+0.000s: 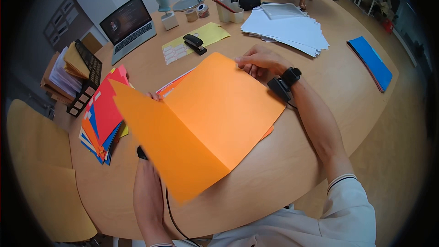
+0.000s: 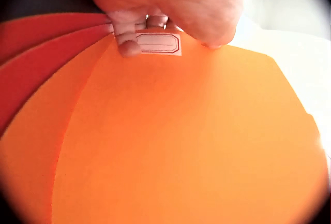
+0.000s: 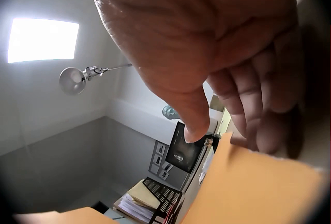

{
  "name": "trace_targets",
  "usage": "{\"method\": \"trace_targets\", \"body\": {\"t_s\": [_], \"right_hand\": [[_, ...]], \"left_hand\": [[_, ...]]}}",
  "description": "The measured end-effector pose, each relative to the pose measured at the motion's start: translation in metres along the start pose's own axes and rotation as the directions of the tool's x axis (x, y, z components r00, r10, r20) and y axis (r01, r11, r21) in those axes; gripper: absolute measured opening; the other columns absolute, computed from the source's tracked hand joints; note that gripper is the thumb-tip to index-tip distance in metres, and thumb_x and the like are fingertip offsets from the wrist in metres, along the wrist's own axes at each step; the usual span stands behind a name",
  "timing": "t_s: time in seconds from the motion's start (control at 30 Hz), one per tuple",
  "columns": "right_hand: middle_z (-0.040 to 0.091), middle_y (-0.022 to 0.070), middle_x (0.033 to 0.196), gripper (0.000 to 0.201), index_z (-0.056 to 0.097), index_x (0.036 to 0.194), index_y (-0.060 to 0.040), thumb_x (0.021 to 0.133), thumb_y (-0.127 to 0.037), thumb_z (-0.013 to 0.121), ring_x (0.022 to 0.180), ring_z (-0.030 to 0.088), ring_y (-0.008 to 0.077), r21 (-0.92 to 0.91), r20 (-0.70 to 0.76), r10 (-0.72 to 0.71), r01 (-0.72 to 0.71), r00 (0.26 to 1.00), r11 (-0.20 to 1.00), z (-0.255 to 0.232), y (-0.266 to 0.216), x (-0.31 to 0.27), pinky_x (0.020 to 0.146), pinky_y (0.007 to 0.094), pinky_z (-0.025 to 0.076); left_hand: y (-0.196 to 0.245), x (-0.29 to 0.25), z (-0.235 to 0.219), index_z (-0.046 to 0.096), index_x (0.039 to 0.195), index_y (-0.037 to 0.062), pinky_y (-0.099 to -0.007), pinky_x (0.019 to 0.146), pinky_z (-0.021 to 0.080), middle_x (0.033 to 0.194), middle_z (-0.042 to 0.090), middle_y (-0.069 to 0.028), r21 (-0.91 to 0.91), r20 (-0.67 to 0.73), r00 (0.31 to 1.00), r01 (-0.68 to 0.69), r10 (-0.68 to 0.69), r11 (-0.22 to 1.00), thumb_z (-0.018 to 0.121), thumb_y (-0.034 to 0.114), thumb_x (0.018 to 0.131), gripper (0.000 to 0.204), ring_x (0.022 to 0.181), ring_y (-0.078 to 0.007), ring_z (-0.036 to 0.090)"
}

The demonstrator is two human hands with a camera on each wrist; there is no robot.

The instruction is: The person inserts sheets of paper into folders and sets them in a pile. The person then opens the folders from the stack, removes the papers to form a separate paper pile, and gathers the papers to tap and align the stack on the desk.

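An orange folder (image 1: 219,110) lies spread on the table, its left cover (image 1: 160,142) raised at a slant. Behind that cover, my left hand (image 1: 154,96) is mostly hidden, with only fingertips showing. The left wrist view has my left hand (image 2: 165,6) gripping the orange edge beside a white label (image 2: 173,44) with a red border. At the folder's upper right edge is my right hand (image 1: 258,60), fingers loosely bent. In the right wrist view, the thumb of my right hand (image 3: 207,53) stands apart from the orange sheet (image 3: 253,188), and the other fingers rest by its edge.
Colored folders (image 1: 106,121) and a file holder (image 1: 87,80) are at the left. Beyond the orange folder are a laptop (image 1: 130,27), a black stapler (image 1: 195,44) on yellow sheets (image 1: 212,34), and white papers (image 1: 286,32). A blue folder (image 1: 371,64) lies far right.
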State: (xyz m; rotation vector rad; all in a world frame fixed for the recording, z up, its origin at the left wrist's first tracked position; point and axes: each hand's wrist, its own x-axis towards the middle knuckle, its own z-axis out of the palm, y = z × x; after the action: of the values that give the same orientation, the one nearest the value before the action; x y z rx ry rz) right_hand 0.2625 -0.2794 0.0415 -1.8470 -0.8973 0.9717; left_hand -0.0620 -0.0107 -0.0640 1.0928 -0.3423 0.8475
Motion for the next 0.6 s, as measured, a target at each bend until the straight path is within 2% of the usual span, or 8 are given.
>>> {"method": "trace_targets", "body": {"t_s": [0.07,0.13,0.17,0.2,0.27,0.33,0.47,0.6], "right_hand": [[0.065,-0.0013,0.070,0.039,0.070,0.082,-0.0083,0.092,-0.046,0.073,0.057,0.061,0.0068,-0.025,-0.020,-0.027,0.027,0.999,0.999,0.005,-0.001,0.001,0.049,0.0206,0.041],[0.060,-0.0049,0.067,0.041,0.068,0.079,-0.0090,0.092,-0.048,0.072,0.055,0.054,0.0041,-0.067,-0.002,-0.066,0.066,0.998,0.996,0.005,0.000,0.004,0.048,0.0215,0.038],[0.060,-0.0049,0.067,0.041,0.068,0.079,-0.0090,0.092,-0.048,0.072,0.055,0.054,0.0041,-0.069,0.000,-0.067,0.067,0.998,0.995,0.006,0.000,0.005,0.048,0.0215,0.038],[0.058,-0.0059,0.066,0.043,0.067,0.079,-0.0094,0.094,-0.049,0.070,0.055,0.052,0.0039,-0.027,-0.027,-0.053,0.052,0.998,0.998,0.007,0.000,0.005,0.047,0.0224,0.037],[0.056,-0.0069,0.064,0.044,0.067,0.079,-0.0098,0.096,-0.050,0.067,0.054,0.050,0.0036,0.015,-0.052,-0.038,0.039,0.998,0.999,0.008,0.000,0.007,0.047,0.0233,0.037],[0.054,-0.0076,0.064,0.046,0.068,0.083,-0.0094,0.099,-0.052,0.061,0.054,0.049,0.0040,0.340,0.057,0.014,-0.033,0.998,0.940,0.008,0.000,0.008,0.047,0.0237,0.035],[0.052,-0.0086,0.062,0.049,0.068,0.086,-0.0089,0.102,-0.053,0.055,0.053,0.045,0.0033,0.365,0.031,0.066,-0.073,0.997,0.928,0.012,-0.008,-0.002,0.046,0.0221,0.030],[0.054,-0.0073,0.062,0.028,0.069,0.088,-0.0075,0.096,-0.034,0.069,0.052,0.043,0.0021,0.288,0.087,-0.009,-0.017,0.996,0.958,0.006,0.000,0.002,0.046,0.0199,0.025]], "left_hand": [[0.019,0.008,0.048,0.059,0.101,0.0061,-0.0316,0.088,0.049,0.098,0.061,-0.0041,0.167,-0.365,0.922,0.198,-0.126,0.966,0.055,0.027,0.106,0.022,0.093,-0.0164,0.061],[0.023,0.017,0.069,0.060,0.108,0.0049,-0.0279,0.083,0.053,0.102,0.062,-0.0031,0.330,-0.528,0.832,0.385,-0.170,0.862,0.058,0.025,0.105,0.021,0.093,-0.0116,0.061],[0.024,0.018,0.072,0.060,0.124,0.0013,-0.0252,0.086,0.054,0.117,0.062,-0.0054,0.392,-0.527,0.833,0.412,-0.166,0.822,0.060,0.022,0.105,0.028,0.101,-0.0102,0.061],[0.025,0.019,0.076,0.060,0.124,0.0013,-0.0252,0.086,0.054,0.117,0.062,-0.0054,0.393,-0.528,0.833,0.411,-0.165,0.823,0.060,0.022,0.105,0.028,0.101,-0.0102,0.061],[0.025,0.020,0.085,0.051,0.140,0.0005,-0.0331,0.102,0.050,0.140,0.054,-0.0109,0.459,-0.502,0.843,0.448,-0.192,0.767,0.061,0.018,0.103,0.042,0.127,-0.0171,0.055],[0.021,0.018,0.080,0.048,0.144,-0.0032,-0.0337,0.109,0.046,0.143,0.053,-0.0134,0.452,-0.495,0.851,0.426,-0.177,0.784,0.061,0.016,0.103,0.047,0.132,-0.0197,0.052],[0.021,0.018,0.075,0.047,0.143,-0.0081,-0.0336,0.114,0.040,0.145,0.051,-0.0155,0.473,-0.438,0.878,0.409,-0.194,0.781,0.060,0.014,0.103,0.047,0.134,-0.0217,0.049],[0.023,0.019,0.079,0.049,0.141,-0.0086,-0.0326,0.115,0.038,0.144,0.051,-0.0147,0.466,-0.442,0.872,0.422,-0.208,0.778,0.060,0.013,0.103,0.045,0.134,-0.0208,0.049]]}}
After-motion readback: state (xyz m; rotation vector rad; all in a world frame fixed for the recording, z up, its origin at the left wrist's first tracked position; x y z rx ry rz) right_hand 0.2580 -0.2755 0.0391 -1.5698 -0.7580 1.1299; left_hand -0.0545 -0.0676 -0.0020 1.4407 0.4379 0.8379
